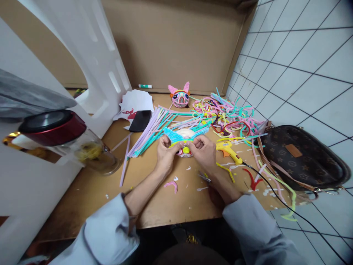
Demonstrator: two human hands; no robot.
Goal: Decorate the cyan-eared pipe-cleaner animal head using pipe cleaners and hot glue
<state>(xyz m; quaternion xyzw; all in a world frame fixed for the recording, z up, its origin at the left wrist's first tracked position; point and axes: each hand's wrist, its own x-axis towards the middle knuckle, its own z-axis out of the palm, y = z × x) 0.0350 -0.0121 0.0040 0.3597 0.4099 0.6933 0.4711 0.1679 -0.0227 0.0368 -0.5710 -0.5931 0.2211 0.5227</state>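
Both my hands hold an animal-head craft (186,150) made of fuzzy pipe cleaners, with blue ears and a yellow-green band. My left hand (166,152) grips its left side, thumb pressed on the front. On the opposite side, my right hand (203,149) pinches it, its thumb close to the other thumb near the middle. Fingers cover part of the craft's face. Under my right forearm lie scissors (204,177), partly hidden. A bent pink pipe cleaner piece (172,186) rests on the table in front of me.
A finished-looking pink-eared head (179,96) stands at the back. Pipe cleaners lie in a bundle (154,134) and a tangled heap (228,116). Right are a yellow glue gun (229,151) with cord and a brown bag (306,158). Left are a phone (140,121) and a glass bottle (93,151).
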